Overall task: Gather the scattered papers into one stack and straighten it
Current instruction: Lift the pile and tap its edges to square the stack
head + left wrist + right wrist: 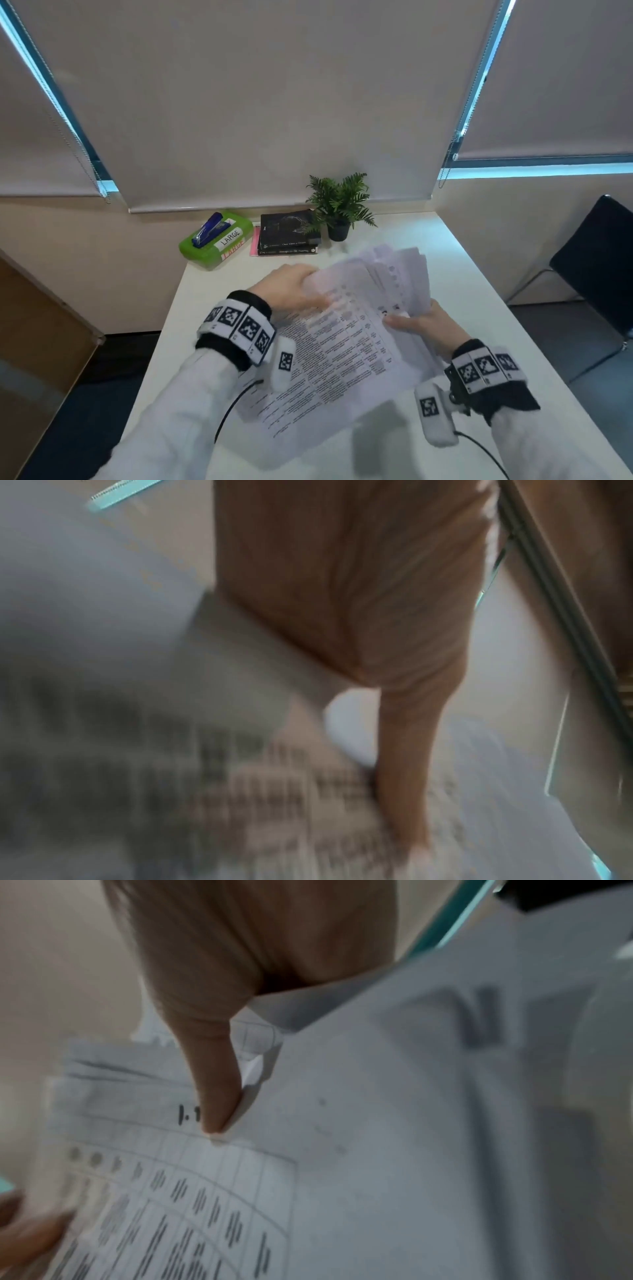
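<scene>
1. A bundle of papers (342, 342) is held above the white table (479, 291) in the lower centre of the head view, with its near edge lying low over the tabletop.
2. The left side of the bundle is gripped by the left hand (291, 289), with the thumb laid on the printed top sheet; in the left wrist view the hand (359, 601) is seen against blurred print, and the fingers under the sheets are hidden.
3. The right side is pinched by the right hand (421, 323), the thumb being pressed on top; in the right wrist view the thumb (212, 1083) is seen lying on a gridded sheet (205, 1191), with further sheets fanned beneath it.
4. The gathering is judged to be largely done: no loose sheet is seen elsewhere on the table, and all the paper in view is contained between the two hands.
5. The straightening is judged not yet done: the far edges are splayed at centre right of the head view, with several sheets offset and skewed.
6. What is left is taken to be the squaring of the edges, probably by tapping on the table, and the setting down of the stack.
7. At the upper centre of the table, well apart from the hands, a green box (215, 245) bearing a blue stapler (209, 228), a pile of books (289, 233) and a potted plant (339, 205) are seen.
</scene>
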Demonstrator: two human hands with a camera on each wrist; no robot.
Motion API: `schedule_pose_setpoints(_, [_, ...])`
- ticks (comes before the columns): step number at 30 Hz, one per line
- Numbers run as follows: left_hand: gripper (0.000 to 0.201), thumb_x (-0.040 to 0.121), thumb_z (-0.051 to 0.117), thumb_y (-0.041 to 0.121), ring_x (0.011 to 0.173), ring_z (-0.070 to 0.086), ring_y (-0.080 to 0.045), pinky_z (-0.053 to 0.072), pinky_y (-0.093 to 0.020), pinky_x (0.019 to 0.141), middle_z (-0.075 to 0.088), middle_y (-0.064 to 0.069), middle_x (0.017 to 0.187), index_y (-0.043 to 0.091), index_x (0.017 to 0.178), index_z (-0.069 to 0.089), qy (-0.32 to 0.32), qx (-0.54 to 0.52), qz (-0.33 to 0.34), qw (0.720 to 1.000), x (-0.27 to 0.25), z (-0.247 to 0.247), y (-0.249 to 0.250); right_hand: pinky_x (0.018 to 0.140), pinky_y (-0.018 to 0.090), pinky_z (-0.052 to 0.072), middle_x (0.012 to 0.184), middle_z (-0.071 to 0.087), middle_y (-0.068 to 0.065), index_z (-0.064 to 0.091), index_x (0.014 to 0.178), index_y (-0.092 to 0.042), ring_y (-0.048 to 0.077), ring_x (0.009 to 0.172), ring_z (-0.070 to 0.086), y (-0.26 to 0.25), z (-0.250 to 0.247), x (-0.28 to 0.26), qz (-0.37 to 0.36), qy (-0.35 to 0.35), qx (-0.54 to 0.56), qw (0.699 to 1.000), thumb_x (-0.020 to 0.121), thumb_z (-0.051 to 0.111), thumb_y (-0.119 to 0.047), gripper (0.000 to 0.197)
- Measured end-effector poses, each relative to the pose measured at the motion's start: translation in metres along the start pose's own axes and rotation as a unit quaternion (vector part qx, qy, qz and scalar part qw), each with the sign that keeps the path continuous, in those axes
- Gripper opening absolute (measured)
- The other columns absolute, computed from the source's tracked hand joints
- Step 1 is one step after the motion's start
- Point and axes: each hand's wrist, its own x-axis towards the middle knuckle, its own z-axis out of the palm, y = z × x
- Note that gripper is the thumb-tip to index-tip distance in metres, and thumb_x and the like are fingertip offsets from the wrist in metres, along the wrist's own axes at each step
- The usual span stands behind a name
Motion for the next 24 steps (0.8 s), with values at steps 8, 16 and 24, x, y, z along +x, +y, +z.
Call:
schedule_pose_setpoints(8, [0.036,0.061,0.074,0.046,0.084,0.061,-0.017,0.043,-0.027,0.073,0.066,0.007,0.084,0.022,0.086,0.064,-0.08,-0.138,-0.164,0.974,-0.053,0.034,-0.112,0.093,0.057,0.047,0.101,0.073,0.015,0.063,0.112,-0.01,0.035,0.097,0.067,0.08,-0.022,-0.016,0.107,0.021,0.088,0.99,0.049,0.087,-0.026,0.069])
schedule_pose_setpoints(16, [0.055,0.077,0.076,0.019,0.111,0.064,-0.027,0.051,-0.044,0.093,0.067,-0.005,0.121,0.02,0.127,0.052,-0.009,-0.531,-0.134,0.837,-0.084,0.107,-0.105,0.074,0.033,0.052,0.088,0.076,0.003,0.061,0.112,-0.009,0.021,0.091,0.067,0.097,-0.014,-0.013,0.104,0.044,0.175,0.978,0.074,0.072,-0.008,0.039])
schedule_pose_setpoints(24, [0.034,0.078,0.071,0.009,0.099,0.069,-0.025,0.054,-0.036,0.082,0.073,-0.009,0.105,0.005,0.111,0.065,0.247,-0.516,-0.085,0.816,-0.057,0.09,-0.093,0.083,0.028,0.054,0.104,0.072,0.008,0.062,0.113,-0.004,0.022,0.098,0.068,0.063,-0.008,0.011,0.007,0.027,0.188,0.982,0.062,0.083,-0.018,0.057])
